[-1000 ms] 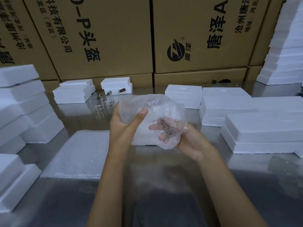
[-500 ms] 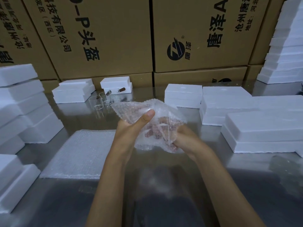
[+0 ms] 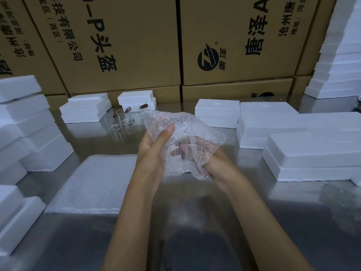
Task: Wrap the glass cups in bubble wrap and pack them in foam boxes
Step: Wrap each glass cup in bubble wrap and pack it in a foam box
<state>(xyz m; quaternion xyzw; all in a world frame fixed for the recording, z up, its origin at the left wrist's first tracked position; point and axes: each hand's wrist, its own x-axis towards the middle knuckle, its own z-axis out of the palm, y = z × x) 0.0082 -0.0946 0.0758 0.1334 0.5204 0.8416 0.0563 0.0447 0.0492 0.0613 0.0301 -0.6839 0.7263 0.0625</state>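
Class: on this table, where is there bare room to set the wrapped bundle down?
Bare steel table lies between the flat bubble wrap sheet and the right foam boxes. Crowded: around the glass cups at the back.

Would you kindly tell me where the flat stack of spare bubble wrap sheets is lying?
In the head view, the flat stack of clear bubble wrap sheets lies on the steel table, left of the left hand, between the white foam boxes.
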